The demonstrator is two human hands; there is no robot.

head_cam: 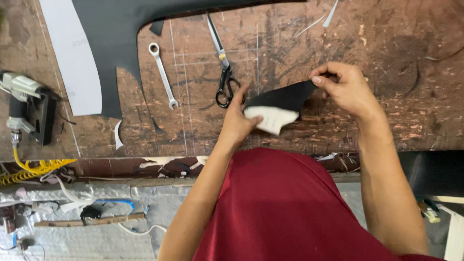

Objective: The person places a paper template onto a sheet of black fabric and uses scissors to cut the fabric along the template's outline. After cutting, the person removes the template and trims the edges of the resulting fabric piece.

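Both hands are pinching a black piece with a white underside [280,104] above the bench [299,53]: left hand [238,121] gripping its pale end, right hand [345,87] apparently its dark tip; scissors [223,65] lying just beside.

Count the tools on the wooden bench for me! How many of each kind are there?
Scissors: 1
Spanner: 1
Pneumatic stapler with a yellow coiled hose: 1
Total: 3 tools

Neither the left hand nor the right hand holds a tool; together they hold a black and white cut piece.
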